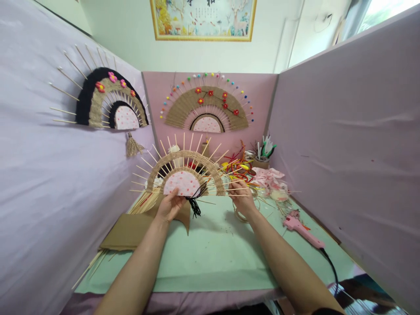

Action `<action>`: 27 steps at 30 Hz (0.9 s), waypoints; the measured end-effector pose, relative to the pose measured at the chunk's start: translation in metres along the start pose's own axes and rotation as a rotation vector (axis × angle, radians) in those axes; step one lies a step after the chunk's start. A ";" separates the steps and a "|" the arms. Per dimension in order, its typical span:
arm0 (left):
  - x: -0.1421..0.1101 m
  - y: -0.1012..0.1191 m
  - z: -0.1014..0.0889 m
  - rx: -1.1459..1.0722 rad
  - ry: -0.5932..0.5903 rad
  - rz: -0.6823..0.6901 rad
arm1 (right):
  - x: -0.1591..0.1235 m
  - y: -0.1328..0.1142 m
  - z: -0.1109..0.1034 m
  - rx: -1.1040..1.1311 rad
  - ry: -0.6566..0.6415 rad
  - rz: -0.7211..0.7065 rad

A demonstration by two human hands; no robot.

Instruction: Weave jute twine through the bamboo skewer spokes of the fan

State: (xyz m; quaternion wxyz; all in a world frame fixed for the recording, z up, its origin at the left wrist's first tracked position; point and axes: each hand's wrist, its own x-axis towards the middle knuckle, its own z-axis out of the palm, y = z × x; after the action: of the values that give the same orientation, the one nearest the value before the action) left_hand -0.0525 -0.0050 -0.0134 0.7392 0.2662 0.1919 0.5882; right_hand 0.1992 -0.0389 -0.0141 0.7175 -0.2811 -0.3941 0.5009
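A half-round woven fan (183,158) of thin sticks and tan twine is held up above the table. Its centre is a white half-disc with pink dots (182,183), and a black tassel (194,205) hangs from the lower edge. My left hand (172,204) is closed on the bottom of that centre, thumb in front. At the fan's right end, my right hand (242,196) has its fingers closed around the lower stick ends. Loose twine (242,216) shows just below the right hand; whether that hand also holds it, I cannot tell.
Folded brown cloth (123,229) lies over thin sticks at left. A pink glue gun (303,229) with a black cord rests at right. Coloured pipe cleaners (241,162) and a tool pot (261,162) stand behind. Two finished fans (206,98) hang on the partitions.
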 end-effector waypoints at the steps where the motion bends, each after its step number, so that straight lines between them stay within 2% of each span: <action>1: 0.000 0.000 0.000 0.002 0.001 0.001 | 0.000 -0.001 -0.002 -0.002 -0.020 0.030; 7: -0.001 0.000 0.000 0.008 -0.016 -0.003 | -0.003 -0.008 -0.010 -0.116 -0.247 0.239; 10: -0.002 0.000 -0.001 0.006 -0.025 -0.018 | -0.005 -0.012 -0.012 -0.169 -0.329 0.281; 13: -0.003 0.001 -0.001 0.004 -0.027 -0.011 | -0.006 -0.017 -0.015 -0.227 -0.332 0.272; 17: -0.003 0.001 -0.001 0.015 -0.037 -0.008 | -0.001 -0.022 -0.018 -0.324 -0.263 0.223; 19: -0.003 0.001 -0.001 0.010 -0.039 0.004 | 0.003 -0.023 -0.022 -0.392 -0.158 0.127; 20: -0.002 0.000 -0.001 0.008 -0.035 0.016 | 0.006 -0.024 -0.024 -0.425 -0.061 0.041; 24: 0.000 -0.003 -0.001 0.011 0.008 0.065 | 0.005 -0.030 -0.025 -0.555 0.499 -0.486; 25: 0.000 -0.004 -0.001 0.014 0.017 0.071 | 0.001 -0.031 -0.021 -0.616 0.575 -0.609; 26: 0.000 -0.005 0.000 0.017 0.021 0.073 | -0.003 -0.032 -0.016 -0.706 0.565 -0.712; 27: 0.000 -0.006 0.001 0.023 0.021 0.073 | -0.009 -0.033 -0.008 -0.809 0.482 -0.793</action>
State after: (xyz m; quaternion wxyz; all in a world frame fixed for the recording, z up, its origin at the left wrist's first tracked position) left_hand -0.0474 -0.0063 -0.0170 0.7119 0.2755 0.1965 0.6153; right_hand 0.2203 -0.0580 0.0053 0.7546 -0.4684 -0.4540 -0.0708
